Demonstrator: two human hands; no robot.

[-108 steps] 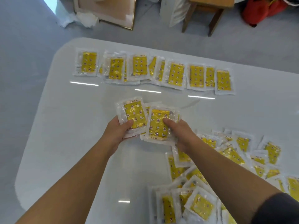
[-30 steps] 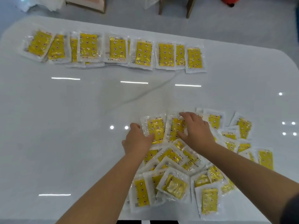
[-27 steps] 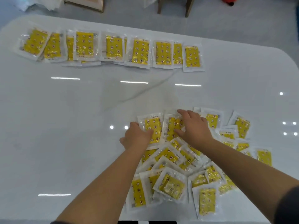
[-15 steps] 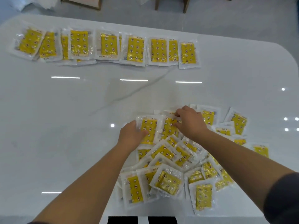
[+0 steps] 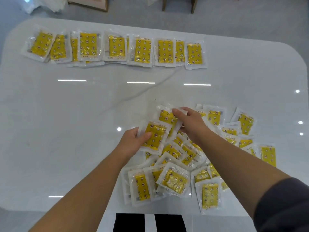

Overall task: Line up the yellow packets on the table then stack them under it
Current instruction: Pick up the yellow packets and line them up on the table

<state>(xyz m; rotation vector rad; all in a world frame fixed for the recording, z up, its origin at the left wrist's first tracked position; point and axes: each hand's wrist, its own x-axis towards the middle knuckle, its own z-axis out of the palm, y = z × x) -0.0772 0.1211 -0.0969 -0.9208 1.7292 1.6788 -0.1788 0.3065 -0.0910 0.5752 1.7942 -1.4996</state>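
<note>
A row of yellow packets (image 5: 117, 47) in clear wrappers lies along the far side of the white table (image 5: 66, 114). A loose, overlapping pile of the same packets (image 5: 173, 180) covers the near right part. My left hand (image 5: 132, 142) grips one packet (image 5: 154, 137) at its left edge, thumb on top, lifted slightly off the pile. My right hand (image 5: 190, 123) pinches the top edge of a second packet (image 5: 167, 117) just behind it, at the pile's far left corner.
Beyond the table's far edge stand wooden chair legs (image 5: 177, 5), a framed panel (image 5: 88, 3) and white wrapping on the grey floor. The table's near edge runs just below the pile, with dark trousers (image 5: 148, 222) under it.
Since a second ago both hands have closed on a packet each and raised them from the pile. My view has tilted a little, so the far row sits lower in frame.
</note>
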